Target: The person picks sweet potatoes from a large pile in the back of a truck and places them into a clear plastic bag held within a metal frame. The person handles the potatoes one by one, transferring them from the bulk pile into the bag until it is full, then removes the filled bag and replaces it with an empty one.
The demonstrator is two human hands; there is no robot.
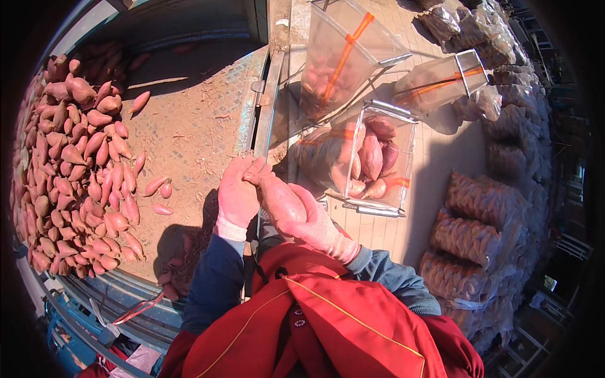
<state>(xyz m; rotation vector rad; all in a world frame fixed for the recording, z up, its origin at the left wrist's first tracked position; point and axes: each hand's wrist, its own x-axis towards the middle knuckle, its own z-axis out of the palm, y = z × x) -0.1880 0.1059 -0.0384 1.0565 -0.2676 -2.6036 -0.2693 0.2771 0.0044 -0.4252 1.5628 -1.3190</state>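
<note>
Both of my hands wear pale pink work gloves. My right hand (314, 227) grips the thick lower end of a pinkish sweet potato (282, 201). At its narrow upper end is my left hand (238, 191), fingers extended and touching the tip. Just right of my hands, a clear plastic bag (326, 156) with orange stripes is held open by a metal frame (380, 211) and has large sweet potatoes (371, 158) inside. A big heap of sweet potatoes (75, 156) lies to the left on a dirty truck bed (189, 127), with a few loose ones near its edge.
Two more framed plastic bags (331, 66) (435, 85) stand at the upper right. Filled bags of sweet potatoes (472, 236) are stacked along the right. The metal edge of the truck bed (269, 108) runs ahead of me. Part of another person (134, 361) shows at the lower left.
</note>
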